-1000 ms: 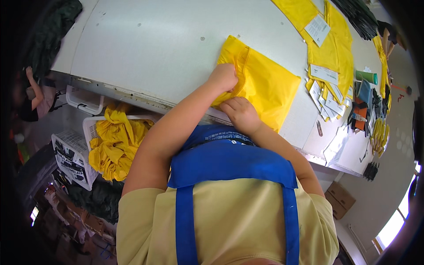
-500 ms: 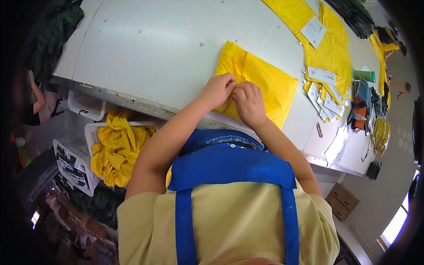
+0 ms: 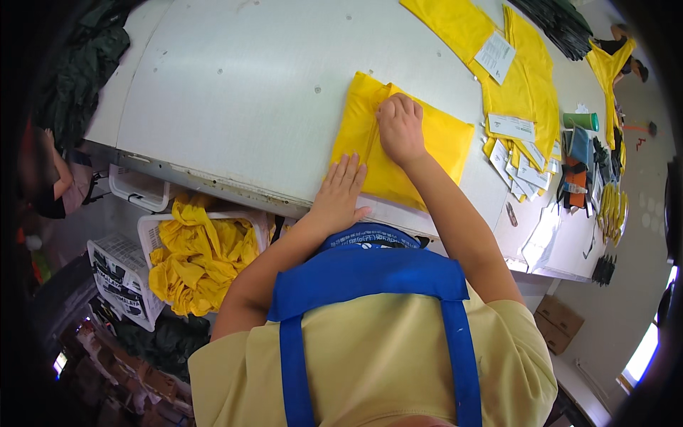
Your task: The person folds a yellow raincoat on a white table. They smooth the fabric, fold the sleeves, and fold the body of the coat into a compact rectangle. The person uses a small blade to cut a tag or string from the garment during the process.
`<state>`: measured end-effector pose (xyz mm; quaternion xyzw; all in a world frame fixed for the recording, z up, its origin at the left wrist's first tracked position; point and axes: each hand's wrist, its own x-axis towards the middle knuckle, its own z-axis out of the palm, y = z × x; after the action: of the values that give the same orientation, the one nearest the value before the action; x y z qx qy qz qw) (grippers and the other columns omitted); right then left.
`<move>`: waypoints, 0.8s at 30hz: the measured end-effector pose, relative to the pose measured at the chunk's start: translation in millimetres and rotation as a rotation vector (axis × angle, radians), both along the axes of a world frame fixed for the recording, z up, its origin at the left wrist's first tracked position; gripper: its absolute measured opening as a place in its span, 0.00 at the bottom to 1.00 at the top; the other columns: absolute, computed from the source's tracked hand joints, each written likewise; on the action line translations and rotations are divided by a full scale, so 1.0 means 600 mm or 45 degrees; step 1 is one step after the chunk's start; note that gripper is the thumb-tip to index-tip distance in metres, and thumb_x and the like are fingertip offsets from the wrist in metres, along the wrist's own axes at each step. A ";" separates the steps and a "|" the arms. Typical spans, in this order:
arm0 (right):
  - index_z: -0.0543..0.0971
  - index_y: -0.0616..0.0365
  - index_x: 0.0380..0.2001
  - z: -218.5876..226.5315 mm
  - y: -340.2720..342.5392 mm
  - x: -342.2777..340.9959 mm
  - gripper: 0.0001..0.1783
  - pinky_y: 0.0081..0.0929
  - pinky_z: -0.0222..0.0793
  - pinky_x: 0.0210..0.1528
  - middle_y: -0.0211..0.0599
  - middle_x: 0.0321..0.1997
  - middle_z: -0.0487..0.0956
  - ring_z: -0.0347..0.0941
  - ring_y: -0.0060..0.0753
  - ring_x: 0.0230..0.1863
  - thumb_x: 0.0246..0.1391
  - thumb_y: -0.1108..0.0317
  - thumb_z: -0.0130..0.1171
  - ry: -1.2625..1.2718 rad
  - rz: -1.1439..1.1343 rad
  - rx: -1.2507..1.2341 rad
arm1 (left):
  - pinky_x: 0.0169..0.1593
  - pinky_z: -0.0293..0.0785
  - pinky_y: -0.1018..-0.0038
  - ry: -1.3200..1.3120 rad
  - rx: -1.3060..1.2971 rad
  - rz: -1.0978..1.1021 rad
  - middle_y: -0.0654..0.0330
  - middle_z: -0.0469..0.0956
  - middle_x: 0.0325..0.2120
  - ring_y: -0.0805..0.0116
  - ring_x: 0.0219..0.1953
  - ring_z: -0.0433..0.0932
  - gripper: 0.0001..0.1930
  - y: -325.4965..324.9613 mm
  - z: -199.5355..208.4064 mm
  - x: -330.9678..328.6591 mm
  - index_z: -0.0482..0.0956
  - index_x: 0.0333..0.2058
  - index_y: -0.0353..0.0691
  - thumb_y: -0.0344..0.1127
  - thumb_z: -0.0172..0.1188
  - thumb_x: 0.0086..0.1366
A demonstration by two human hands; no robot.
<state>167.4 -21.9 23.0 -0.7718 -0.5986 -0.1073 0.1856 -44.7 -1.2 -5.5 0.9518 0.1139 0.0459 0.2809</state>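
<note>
A folded yellow fabric piece (image 3: 437, 146) lies on the white table (image 3: 235, 107) right in front of me, with a raised fold or seam running down it. My left hand (image 3: 340, 193) rests flat, fingers stretched out, on its near left corner. On the raised fold, close to the far edge, my right hand (image 3: 400, 128) has its fingers curled together and pinching the fabric. The fingertips are partly hidden, so I cannot tell whether a small part is between them.
More yellow fabric with white cards (image 3: 511, 127) covers the right side, near a green cup (image 3: 580, 122) and small scissors-like snips (image 3: 511, 213). A white basket (image 3: 146, 231) of crumpled yellow fabric stands below the table edge at left. Dark fabric (image 3: 85, 71) lies far left.
My hands were together at the middle of the fold. The left has moved down to the near corner and flattened; the right has slid up along the fold.
</note>
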 end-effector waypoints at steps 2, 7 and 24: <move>0.70 0.58 0.32 -0.002 0.012 0.009 0.06 0.39 0.57 0.52 0.40 0.39 0.74 0.66 0.42 0.50 0.51 0.70 0.52 -0.011 0.010 -0.015 | 0.68 0.38 0.54 -0.008 0.003 -0.030 0.38 0.44 0.64 0.41 0.67 0.41 0.46 0.000 -0.004 0.001 0.50 0.63 0.30 0.55 0.58 0.54; 0.70 0.59 0.33 0.030 0.002 -0.004 0.07 0.36 0.58 0.52 0.40 0.42 0.74 0.65 0.42 0.52 0.50 0.69 0.50 0.010 0.224 -0.150 | 0.68 0.41 0.55 0.032 -0.048 -0.040 0.40 0.46 0.64 0.43 0.67 0.44 0.44 0.000 0.003 -0.004 0.54 0.62 0.33 0.47 0.63 0.51; 0.70 0.58 0.44 0.010 -0.062 0.005 0.20 0.43 0.62 0.48 0.44 0.42 0.72 0.67 0.47 0.45 0.49 0.61 0.59 0.407 -0.397 -0.082 | 0.58 0.61 0.62 -0.205 -0.951 0.747 0.45 0.62 0.56 0.53 0.57 0.64 0.33 0.042 -0.035 0.023 0.58 0.59 0.35 0.36 0.61 0.57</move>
<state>170.1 -59.1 28.9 -0.8677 -0.4381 0.0082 0.2347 -30.7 23.9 -26.2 0.7070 0.3642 0.1529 0.5866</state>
